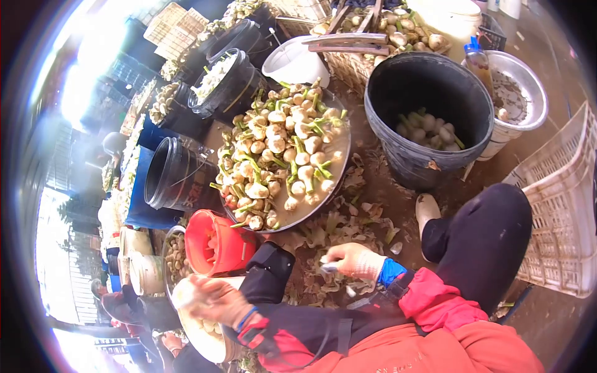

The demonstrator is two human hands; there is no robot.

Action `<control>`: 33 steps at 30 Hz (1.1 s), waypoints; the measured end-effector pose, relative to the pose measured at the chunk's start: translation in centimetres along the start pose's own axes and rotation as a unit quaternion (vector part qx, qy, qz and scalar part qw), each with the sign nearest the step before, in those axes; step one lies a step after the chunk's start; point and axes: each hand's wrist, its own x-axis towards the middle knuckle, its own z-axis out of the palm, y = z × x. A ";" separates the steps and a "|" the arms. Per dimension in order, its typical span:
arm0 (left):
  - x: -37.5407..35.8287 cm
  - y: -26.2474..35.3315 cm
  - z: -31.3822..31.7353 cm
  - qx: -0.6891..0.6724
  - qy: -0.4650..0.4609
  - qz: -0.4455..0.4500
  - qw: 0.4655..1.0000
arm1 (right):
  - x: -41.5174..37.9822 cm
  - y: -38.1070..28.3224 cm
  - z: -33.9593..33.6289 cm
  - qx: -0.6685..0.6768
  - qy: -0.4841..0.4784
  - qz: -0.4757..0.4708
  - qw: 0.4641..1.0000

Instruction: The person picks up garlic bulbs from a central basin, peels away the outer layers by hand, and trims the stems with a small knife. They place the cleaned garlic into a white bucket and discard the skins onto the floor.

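Note:
My left hand [217, 301], smeared by motion, is over a pale bucket [214, 345] that holds whitish bulbs. A pale shape lies at its fingertips; whether the fingers grip it I cannot make out. In front of my knees, my right hand [357, 260] is closed on a small knife [328, 267], of which only a short greyish metal part shows. Ahead stands a wide round tub [339, 155], heaped with onion bulbs [273, 146] with green stems. A red bucket [217, 242] stands between that tub and my left hand.
A large black bucket [398, 155] with several pale bulbs is ahead right. White plastic crates [559, 205] stand at far right. Trimmed leaves and peelings [348, 230] cover the ground before me. More buckets [174, 174] line the left, where another person [121, 308] is seen.

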 end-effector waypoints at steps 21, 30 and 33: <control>12.2 -18.5 -12.0 0.831 -0.121 -0.200 0.505 | 4.4 4.9 -1.0 -0.109 0.044 0.075 0.990; -5.9 -15.1 -3.4 0.461 -0.146 -0.453 0.749 | 4.2 3.2 -1.3 0.333 0.252 -0.219 0.882; -9.2 -15.2 -2.8 0.514 -0.148 -0.399 0.745 | 2.2 1.7 -1.6 0.269 0.229 -0.210 0.912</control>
